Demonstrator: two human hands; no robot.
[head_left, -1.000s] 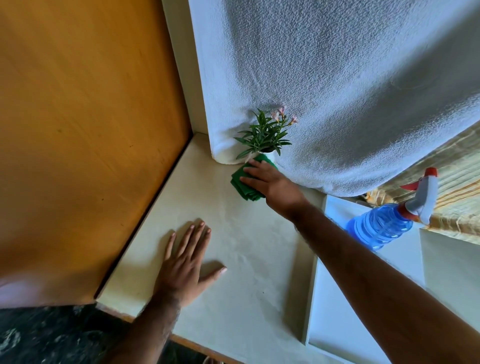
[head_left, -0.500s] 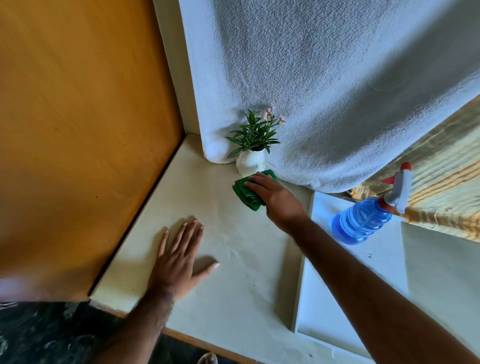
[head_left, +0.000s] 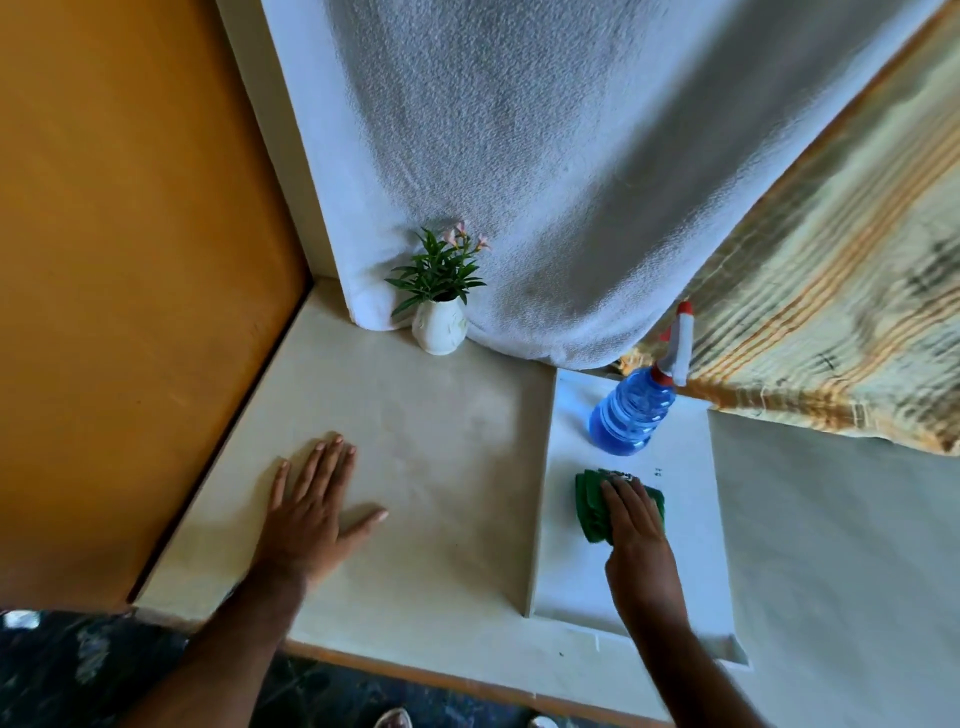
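A folded green cloth (head_left: 592, 506) lies on a white board (head_left: 576, 566) that rests on the cream counter (head_left: 441, 447). My right hand (head_left: 631, 525) presses flat on the cloth, fingers straight, covering its right half. Flat on the counter to the left, my left hand (head_left: 311, 512) rests with fingers spread and holds nothing. A blue spray bottle (head_left: 631, 413) with a white and red trigger head stands on the far part of the board, just beyond the cloth.
A small white vase with a green plant (head_left: 439, 319) stands at the back against a hanging white towel (head_left: 519, 156). A striped cloth (head_left: 831, 312) hangs at the right. An orange panel (head_left: 130, 260) walls the left side. The counter's front edge runs below my arms.
My right hand has slid the green cloth from beside the vase, right and toward me, onto the white board. The left hand has stayed flat on the counter.
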